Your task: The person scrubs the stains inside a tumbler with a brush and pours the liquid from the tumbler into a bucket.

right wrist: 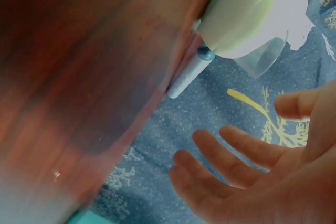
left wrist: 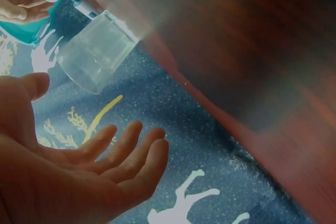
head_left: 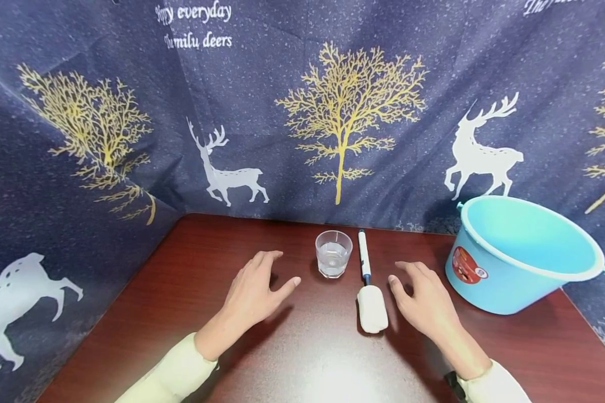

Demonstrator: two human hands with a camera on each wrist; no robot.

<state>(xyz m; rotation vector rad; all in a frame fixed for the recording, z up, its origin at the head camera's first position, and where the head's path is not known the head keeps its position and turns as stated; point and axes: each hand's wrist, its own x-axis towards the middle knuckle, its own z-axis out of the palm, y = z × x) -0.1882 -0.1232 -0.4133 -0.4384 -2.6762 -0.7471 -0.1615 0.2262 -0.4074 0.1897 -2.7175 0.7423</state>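
A clear glass (head_left: 334,254) with some water in it stands on the table, and my left hand (head_left: 254,291) is to its left, fingers relaxed and holding nothing. Right of the glass lies a brush with a white handle (head_left: 364,252) and a white sponge head (head_left: 372,309). My right hand (head_left: 423,296), also relaxed and holding nothing, is just right of the sponge. In the left wrist view the glass (left wrist: 97,53) appears beyond my left hand (left wrist: 89,171). The right wrist view shows the sponge head (right wrist: 249,14) beyond my right hand (right wrist: 262,171).
A light blue bucket (head_left: 524,254) with a red label stands at the right of the dark red wooden table (head_left: 302,358). Behind the table hangs a dark blue cloth (head_left: 282,106) printed with white deer and yellow trees.
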